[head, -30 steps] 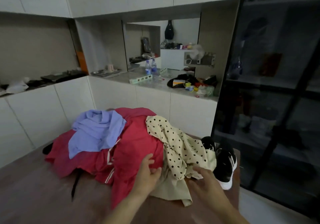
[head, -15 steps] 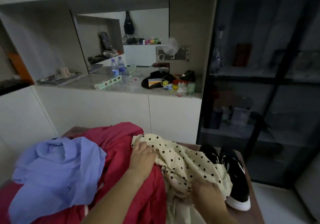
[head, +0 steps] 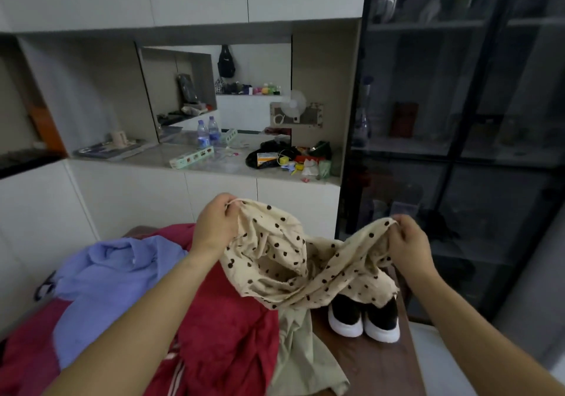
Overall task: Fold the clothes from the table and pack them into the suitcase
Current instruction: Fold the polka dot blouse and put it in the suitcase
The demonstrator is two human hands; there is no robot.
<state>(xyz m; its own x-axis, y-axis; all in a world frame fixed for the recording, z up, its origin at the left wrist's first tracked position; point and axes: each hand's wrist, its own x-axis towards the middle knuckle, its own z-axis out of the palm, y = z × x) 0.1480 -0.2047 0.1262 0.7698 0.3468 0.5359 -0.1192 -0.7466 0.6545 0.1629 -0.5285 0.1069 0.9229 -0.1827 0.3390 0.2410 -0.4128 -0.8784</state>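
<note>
A cream garment with black polka dots (head: 287, 261) hangs lifted above the brown table (head: 376, 362). My left hand (head: 217, 224) grips its upper left edge and my right hand (head: 409, 242) grips its upper right edge, so the cloth sags between them. Under it lie a red garment with white stripes (head: 226, 319), a light blue shirt (head: 107, 279) on the left, and a plain beige garment (head: 302, 362) trailing toward the table's front. No suitcase is in view.
A pair of black sneakers with white soles (head: 363, 319) stands on the table's right side, partly under the hanging cloth. Behind the table runs a white cabinet counter (head: 214, 163) with bottles and clutter. A dark glass-door cabinet (head: 458, 151) fills the right.
Both hands have taken hold of the polka-dot garment and raised it off the pile, spreading it apart. The view has moved closer to the table.
</note>
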